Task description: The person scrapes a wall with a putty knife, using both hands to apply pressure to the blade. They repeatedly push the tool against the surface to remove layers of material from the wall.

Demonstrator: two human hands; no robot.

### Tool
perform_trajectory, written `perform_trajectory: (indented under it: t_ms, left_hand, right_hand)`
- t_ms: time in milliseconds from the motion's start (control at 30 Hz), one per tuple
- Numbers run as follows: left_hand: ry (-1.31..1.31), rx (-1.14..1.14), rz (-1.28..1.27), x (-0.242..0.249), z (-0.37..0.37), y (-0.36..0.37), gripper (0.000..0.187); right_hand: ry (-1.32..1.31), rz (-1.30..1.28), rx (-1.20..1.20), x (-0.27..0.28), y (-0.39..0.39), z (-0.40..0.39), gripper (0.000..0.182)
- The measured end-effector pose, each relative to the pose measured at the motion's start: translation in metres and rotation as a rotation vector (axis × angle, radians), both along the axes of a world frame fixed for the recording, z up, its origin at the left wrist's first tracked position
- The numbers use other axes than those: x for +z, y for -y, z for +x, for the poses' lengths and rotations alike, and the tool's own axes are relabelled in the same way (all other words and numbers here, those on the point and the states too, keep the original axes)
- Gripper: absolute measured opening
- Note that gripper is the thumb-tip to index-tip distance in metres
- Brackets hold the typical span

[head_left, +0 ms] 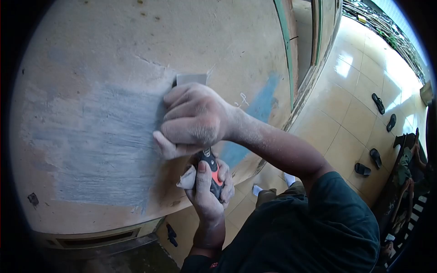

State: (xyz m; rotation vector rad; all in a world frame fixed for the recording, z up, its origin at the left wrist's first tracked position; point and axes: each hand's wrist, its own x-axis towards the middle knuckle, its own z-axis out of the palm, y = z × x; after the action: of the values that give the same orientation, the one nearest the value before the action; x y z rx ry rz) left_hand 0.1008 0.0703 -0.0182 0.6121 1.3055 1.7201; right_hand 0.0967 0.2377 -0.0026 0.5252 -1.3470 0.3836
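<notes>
My right hand point(195, 113), dusted white, is closed over a flat grey rectangular piece point(191, 79) pressed against the wall point(227, 36). Only the far edge of that piece shows past the knuckles. Just below, my left hand point(209, 189) grips a black-and-red handled tool point(210, 170) with a metal neck; its far end is hidden under my right hand. A pale crumpled scrap point(186, 178), perhaps paper, sticks out beside my left thumb. Beside my hands, a broad patch of grey-blue scuffed paint point(104, 145) covers the wall.
A bluer streak point(255, 118) crosses the wall near a green-edged door frame point(287, 50). Several dark sandals point(378, 103) lie on the tiled floor point(334, 109). A dark bench-like piece of furniture point(396, 195) stands at the right. Below the wall is a framed vent point(98, 237).
</notes>
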Motion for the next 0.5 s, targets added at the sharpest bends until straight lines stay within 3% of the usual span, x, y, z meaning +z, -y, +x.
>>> perform_trajectory:
  t_ms: [367,500]
  left_hand:
    - [-0.129,-0.004,-0.037,0.006,-0.004,-0.008,0.036]
    - [-0.138,-0.033,-0.010,0.005,0.008,0.015,0.036]
  right_hand:
    - [0.056,0.026,-0.153,0.000,-0.007,0.006,0.039]
    - [0.013,0.021,-0.082,-0.003,0.014,0.012,0.039]
